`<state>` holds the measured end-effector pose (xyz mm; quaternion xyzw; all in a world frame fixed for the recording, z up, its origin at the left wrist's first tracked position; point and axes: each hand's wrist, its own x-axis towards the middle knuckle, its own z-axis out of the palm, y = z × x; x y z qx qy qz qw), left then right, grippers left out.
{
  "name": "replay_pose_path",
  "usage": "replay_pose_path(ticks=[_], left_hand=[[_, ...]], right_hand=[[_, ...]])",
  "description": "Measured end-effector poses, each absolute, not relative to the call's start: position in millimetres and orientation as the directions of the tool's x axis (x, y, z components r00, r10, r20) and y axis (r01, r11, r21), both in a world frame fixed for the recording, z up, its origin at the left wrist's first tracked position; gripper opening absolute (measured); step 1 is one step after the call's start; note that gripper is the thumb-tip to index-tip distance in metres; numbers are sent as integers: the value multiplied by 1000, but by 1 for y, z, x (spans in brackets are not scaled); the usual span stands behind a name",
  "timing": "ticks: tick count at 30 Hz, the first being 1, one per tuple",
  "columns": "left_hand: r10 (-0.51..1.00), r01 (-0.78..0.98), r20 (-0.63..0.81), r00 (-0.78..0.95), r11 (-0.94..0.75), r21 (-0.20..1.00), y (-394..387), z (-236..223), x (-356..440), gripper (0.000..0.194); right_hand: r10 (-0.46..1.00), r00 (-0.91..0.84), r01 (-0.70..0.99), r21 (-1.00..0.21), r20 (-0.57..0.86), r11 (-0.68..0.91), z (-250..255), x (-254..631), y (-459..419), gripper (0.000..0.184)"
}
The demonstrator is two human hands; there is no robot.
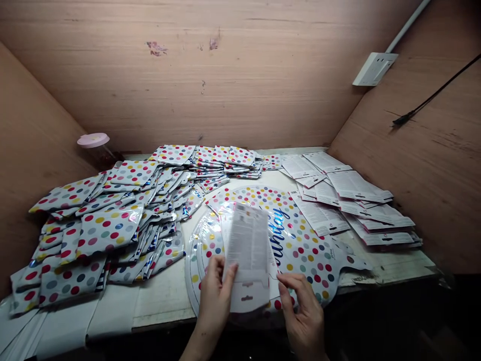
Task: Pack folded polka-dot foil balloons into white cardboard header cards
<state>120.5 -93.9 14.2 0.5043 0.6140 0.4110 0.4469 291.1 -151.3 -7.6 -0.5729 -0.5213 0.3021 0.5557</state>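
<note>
My left hand (216, 291) grips a flat printed packet (248, 245) by its lower left edge, thumb on the front. The packet has small grey text and a hang hole near its bottom. Just right of it, my right hand (302, 306) has thumb and forefinger pinched at the edge of a white sheet (273, 281) that shows behind the packet. What lies between those fingertips is too small to make out. Under both hands, flat polka-dot foil balloons (308, 255) with blue lettering lie on the table.
Folded polka-dot balloons (108, 230) are heaped at the left, with more stacks (242, 158) at the back. Printed packets (356, 188) overlap in a pile at the right. A pink-lidded jar (93, 141) stands back left. Wooden panels (233, 95) enclose the table; a socket (376, 69) is mounted right.
</note>
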Motion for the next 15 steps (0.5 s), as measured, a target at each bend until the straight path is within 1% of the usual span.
replay_pose_path(ticks=[1, 2, 3, 4, 5, 6, 7, 9, 11, 14, 15], left_hand=[[982, 66, -135, -133, 144, 987, -96, 18, 120, 25], [976, -74, -136, -172, 125, 989, -99, 20, 120, 34], [970, -160, -143, -199, 112, 981, -103, 20, 120, 43], [965, -202, -157, -209, 114, 973, -107, 18, 121, 48], [961, -217, -179, -211, 133, 967, -111, 15, 121, 49], [954, -218, -208, -218, 160, 963, -116, 10, 122, 47], [945, -216, -235, -228, 187, 958, -120, 5, 122, 46], [935, -198, -267, -235, 223, 954, -127, -4, 120, 44], [943, -128, -256, -211, 233, 964, -132, -9, 116, 42], [952, 76, -230, -202, 250, 965, -140, -7, 104, 40], [951, 116, -235, -200, 261, 958, -143, -5, 98, 39]], right_hand=[[950, 300, 65, -996, 81, 64, 2, 285, -155, 21], [960, 271, -148, -989, -69, -30, 11, 279, -157, 24], [958, 218, -343, -933, -188, -105, 19, 273, -157, 31], [948, 173, -498, -854, -266, -149, 26, 267, -155, 38], [937, 149, -608, -777, -317, -166, 30, 262, -151, 44], [925, 138, -675, -717, -354, -173, 33, 257, -147, 48], [914, 124, -712, -677, -385, -188, 34, 254, -142, 48], [904, 65, -724, -643, -422, -248, 31, 249, -133, 41], [917, 12, -694, -664, -400, -280, 27, 248, -126, 36], [936, -25, -621, -729, -350, -289, 24, 247, -121, 34], [939, -29, -604, -742, -344, -290, 25, 247, -121, 33]])
